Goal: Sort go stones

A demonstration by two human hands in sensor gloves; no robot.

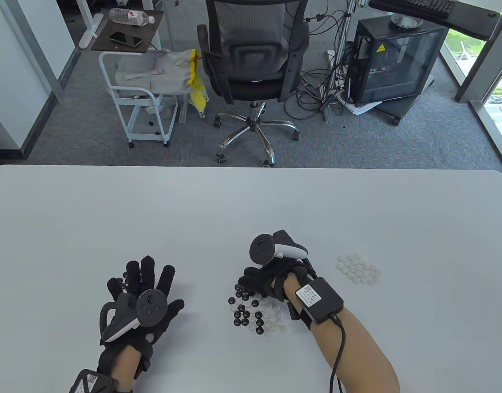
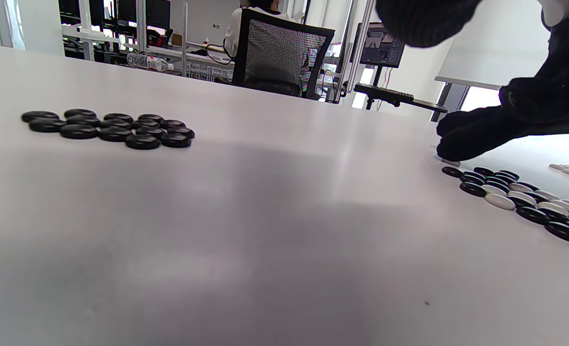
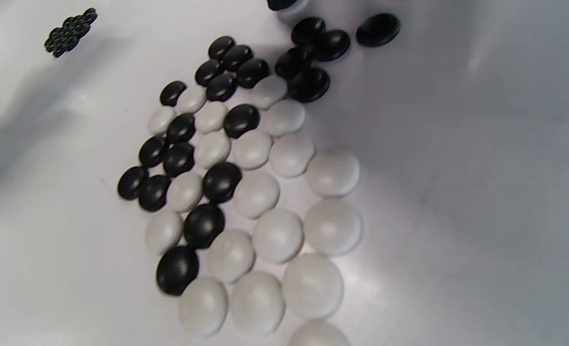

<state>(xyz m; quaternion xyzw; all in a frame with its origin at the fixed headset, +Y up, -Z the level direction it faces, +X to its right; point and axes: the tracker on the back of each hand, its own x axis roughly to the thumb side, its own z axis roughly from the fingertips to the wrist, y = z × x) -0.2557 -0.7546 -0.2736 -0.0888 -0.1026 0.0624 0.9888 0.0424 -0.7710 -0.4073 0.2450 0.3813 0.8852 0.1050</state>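
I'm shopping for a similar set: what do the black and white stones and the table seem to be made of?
Black stones: smooth and glossy, with soft highlights; glass or plastic, I can't tell which. White stones: smooth with a duller sheen, likely the same material. Table: white, semi-gloss top that faintly reflects light, probably laminate.

White table [image 1: 251, 204] bears mixed stones [image 1: 257, 313]; white stones [image 1: 358, 268]; black stones [image 2: 109, 127].

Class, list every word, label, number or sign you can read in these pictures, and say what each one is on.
No text can be read.
White label on the wrist box: print and code too small to read.
Yellow triangle sign on the black cabinet: a warning symbol, no legible words.
Red label on the water bottle: too small to read.
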